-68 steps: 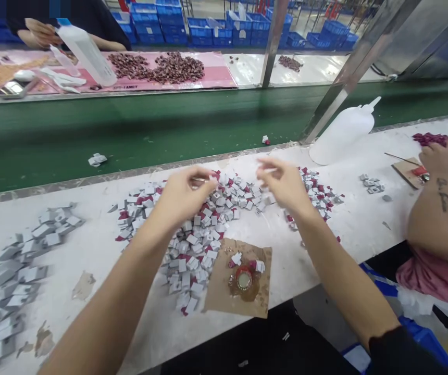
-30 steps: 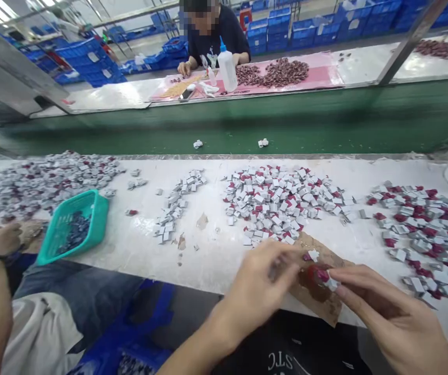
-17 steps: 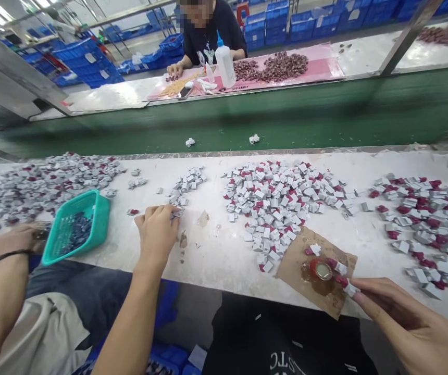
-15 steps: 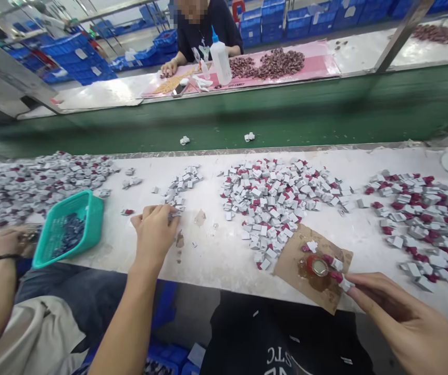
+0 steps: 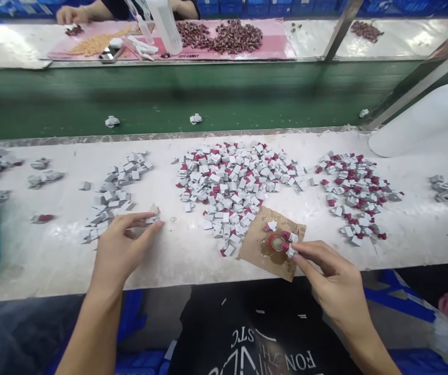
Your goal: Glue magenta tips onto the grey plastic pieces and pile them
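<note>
One small grey piece (image 5: pixel 152 220) is pinched between the thumb and fingers of the left hand (image 5: pixel 120 250), just above the white counter (image 5: pixel 193 271) and beside a loose row of grey pieces (image 5: pixel 120 179). The right hand (image 5: pixel 335 276) grips a maroon-and-white piece (image 5: pixel 291 252) by its white end, the maroon end pointing toward a red-rimmed container (image 5: pixel 277 242); whether the two touch is hard to tell. The container sits on brown cardboard (image 5: pixel 253 239), with a wet-looking patch (image 5: pixel 281 258) around it and a star-shaped white part (image 5: pixel 272 225) lying near its rim. A large heap of white and maroon pieces (image 5: pixel 227 177) spreads between the hands, farther back, and a smaller heap (image 5: pixel 352 190) lies to the right. Beyond the counter, a green belt (image 5: pixel 247 99) carries a few scattered pieces (image 5: pixel 195 119).
</note>
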Available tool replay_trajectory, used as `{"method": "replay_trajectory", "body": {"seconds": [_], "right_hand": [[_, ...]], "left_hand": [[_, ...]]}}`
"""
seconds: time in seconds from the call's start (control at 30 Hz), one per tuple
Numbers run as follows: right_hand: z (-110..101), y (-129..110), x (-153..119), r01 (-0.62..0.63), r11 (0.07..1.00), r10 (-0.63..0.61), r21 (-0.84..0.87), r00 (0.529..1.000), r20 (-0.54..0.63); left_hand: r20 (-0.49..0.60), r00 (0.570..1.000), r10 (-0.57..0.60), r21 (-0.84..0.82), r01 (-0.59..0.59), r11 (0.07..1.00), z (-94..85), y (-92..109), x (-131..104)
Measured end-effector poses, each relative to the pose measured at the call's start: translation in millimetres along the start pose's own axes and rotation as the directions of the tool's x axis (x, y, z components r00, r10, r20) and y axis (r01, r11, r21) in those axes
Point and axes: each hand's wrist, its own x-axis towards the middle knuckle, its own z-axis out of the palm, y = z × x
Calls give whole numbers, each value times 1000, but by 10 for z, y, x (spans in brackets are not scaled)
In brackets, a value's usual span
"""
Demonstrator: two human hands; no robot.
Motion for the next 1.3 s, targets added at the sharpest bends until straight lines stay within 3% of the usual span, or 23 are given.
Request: {"method": "replay_trajectory", "body": {"seconds": [0.17,0.27,0.37,0.57,0.73,0.83,0.93,1.0,1.07,1.17,1.3], "right_hand": [[33,-48,15,22,999,-23,-31,999,-26],[33,-62,32,21,1000,-22,-23,1000,-19],[31,-63,35,27,999,-27,-22,1000,-3],[38,-57,26,20,1000,-20,-12,1000,15],[32,-40,45,15,1000,-15,-6,1000,19],[14,-54,82,-13,999,13,41,1000,5],[10,-127,158,-87,973,88,212,996,4],[33,-206,235,-136,929,126,344,991,51],[81,-295,323,-166,875,132,456,986,105],[175,-404,447,-163,800,101,577,985,139],[249,-431,546,-135,761,80,634,990,115]], "left_hand": [[-58,998,-12,-53,9,999,31,-3,-78],[-63,997,-52,-126,43,991,89,74,-114],[-46,998,-32,-91,27,995,151,165,-152],[29,984,178,23,-178,984,119,191,-122],[192,973,125,-23,-123,992,5,68,123],[258,954,152,57,-172,983,-44,73,236],[247,954,169,33,-182,983,-54,300,153],[289,938,189,-153,-150,977,5,575,-20],[397,883,252,-401,-80,913,136,895,-232],[494,782,380,-673,67,737,412,1322,-492],[524,713,467,-795,213,568,656,1597,-612]]}}
